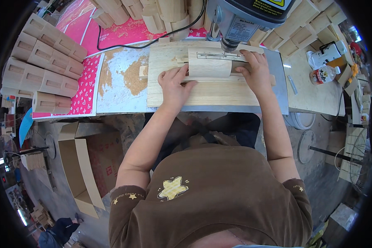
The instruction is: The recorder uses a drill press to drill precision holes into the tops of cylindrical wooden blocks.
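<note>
A curved, light-coloured wooden piece [210, 69] lies on a flat wooden board [219, 94], below the drill chuck [229, 44]. A narrow rectangular outline with a rod-like strip [214, 56] shows along its top; I cannot tell if it is a recess or a clear guide. My left hand [173, 84] grips the piece's left end, fingers bent against its edge and thumb toward me. At the other end, my right hand [255, 70] has its fingers on the far side and its thumb on the near side. The chuck's tip is close above the strip; contact is unclear.
The drill press [246, 25] stands over the board. Shaped wooden blocks [45, 76] are stacked at the left, with more at the back and far right. A black cable [153, 42] crosses behind. Sawdust [134, 76] covers the left side; a plastic bottle [323, 75] stands right.
</note>
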{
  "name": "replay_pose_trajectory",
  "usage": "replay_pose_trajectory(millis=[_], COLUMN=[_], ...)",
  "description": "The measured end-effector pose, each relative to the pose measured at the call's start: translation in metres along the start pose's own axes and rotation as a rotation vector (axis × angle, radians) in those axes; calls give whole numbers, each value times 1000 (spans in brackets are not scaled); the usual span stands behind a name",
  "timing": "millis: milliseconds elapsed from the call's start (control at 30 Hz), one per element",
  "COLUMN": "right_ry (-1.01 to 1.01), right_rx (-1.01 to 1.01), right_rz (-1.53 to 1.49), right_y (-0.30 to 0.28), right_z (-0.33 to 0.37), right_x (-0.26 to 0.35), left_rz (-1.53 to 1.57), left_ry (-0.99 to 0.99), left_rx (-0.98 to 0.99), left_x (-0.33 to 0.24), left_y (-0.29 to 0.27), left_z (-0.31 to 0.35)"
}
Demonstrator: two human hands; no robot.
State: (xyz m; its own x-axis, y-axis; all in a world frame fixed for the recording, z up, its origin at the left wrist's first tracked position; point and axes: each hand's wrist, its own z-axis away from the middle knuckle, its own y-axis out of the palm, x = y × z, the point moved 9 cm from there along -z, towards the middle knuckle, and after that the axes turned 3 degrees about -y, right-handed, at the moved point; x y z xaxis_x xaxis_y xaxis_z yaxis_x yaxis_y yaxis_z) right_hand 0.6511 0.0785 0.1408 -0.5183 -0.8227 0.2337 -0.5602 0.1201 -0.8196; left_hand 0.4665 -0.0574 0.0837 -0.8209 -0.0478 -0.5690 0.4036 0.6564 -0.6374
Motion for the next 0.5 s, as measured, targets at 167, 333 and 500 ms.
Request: replay_pose_trajectory(millis=[167,333,500], right_ry=[122,81,-1], right_rx=[-29,-435,-510], right_rz=[-320,-644,-584], right_y=[-10,-74,-158], right_z=[-2,-33,-130], right_x=[-11,-44,-11], left_rz=[-9,-77,-56], left_ry=[14,42,66], left_rx=[-3,64,91], left_x=[1,1,-4], left_y=[-1,0,4], left_z=[-3,-7,-9])
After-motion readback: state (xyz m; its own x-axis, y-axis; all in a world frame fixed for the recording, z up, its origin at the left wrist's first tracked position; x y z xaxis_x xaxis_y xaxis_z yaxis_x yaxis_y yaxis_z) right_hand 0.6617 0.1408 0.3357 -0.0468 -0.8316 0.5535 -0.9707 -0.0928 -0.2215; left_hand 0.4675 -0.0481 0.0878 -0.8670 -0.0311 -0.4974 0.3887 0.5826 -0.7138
